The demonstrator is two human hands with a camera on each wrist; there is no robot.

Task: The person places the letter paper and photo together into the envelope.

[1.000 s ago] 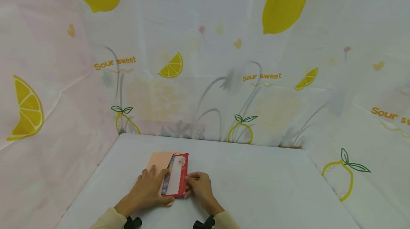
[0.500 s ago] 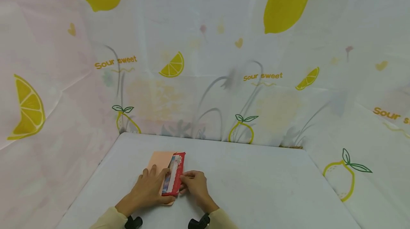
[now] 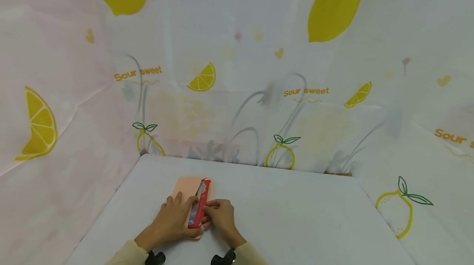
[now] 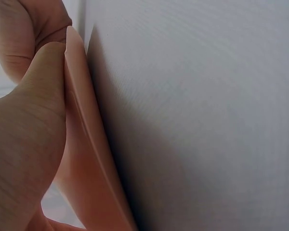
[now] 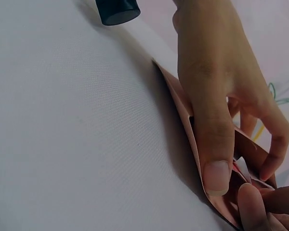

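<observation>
A peach paper envelope [image 3: 185, 184] lies on the white table, its opening facing right. Partly inside it is a red-bordered card [image 3: 201, 209] with a blue-purple picture strip beside it. My left hand [image 3: 166, 220] rests spread on the envelope, thumb at the near end and forefinger by the opening. From the right, my right hand [image 3: 221, 217] pinches the card's outer edge. In the right wrist view, the left thumb [image 5: 216, 163] presses at the gaping envelope mouth, close to the right fingertips [image 5: 250, 202]. The left wrist view shows the envelope [image 4: 94, 159] edge-on; the card is hidden there.
A white tabletop [image 3: 289, 211] surrounds the envelope. Behind and at both sides hangs a pale cloth [image 3: 237, 112] printed with lemons. Dark camera mounts [image 3: 224, 258] sit on both wrists, near the pale sleeves.
My right hand has moved left, sliding the card deeper into the envelope; its white panel no longer shows and only a narrower red strip stays visible. My left hand stays on the envelope.
</observation>
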